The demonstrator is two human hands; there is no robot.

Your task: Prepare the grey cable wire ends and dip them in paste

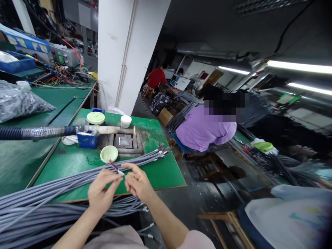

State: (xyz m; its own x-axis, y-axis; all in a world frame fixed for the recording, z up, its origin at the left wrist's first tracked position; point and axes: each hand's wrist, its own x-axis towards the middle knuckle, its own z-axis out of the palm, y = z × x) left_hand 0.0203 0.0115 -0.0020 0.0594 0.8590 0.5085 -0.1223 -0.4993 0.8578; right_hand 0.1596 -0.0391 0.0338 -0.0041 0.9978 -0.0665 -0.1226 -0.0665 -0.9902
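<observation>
A grey cable end with thin coloured wires (113, 166) fanning out and a white band near them is between my two hands, above the front edge of the green table. My left hand (102, 188) is closed, thumb and fingertips pinching the cable at the white band. Close on its right, my right hand (138, 181) has its fingers curled round the cable just below the band, with the index finger pointing left. Just behind them lies a bundle of grey cables (103, 171), its stripped ends (163, 149) to the right. A pale green bowl (109, 154) sits beyond the wires.
A square metal pot (125, 141) is set into the green table (168, 173), with a hose nozzle (109, 129) beside it. A blue box (88, 139), a lidded tub (95, 118) and a white tub (126, 121) stand around. More cables (52, 218) hang below. A person in purple (204, 126) sits right.
</observation>
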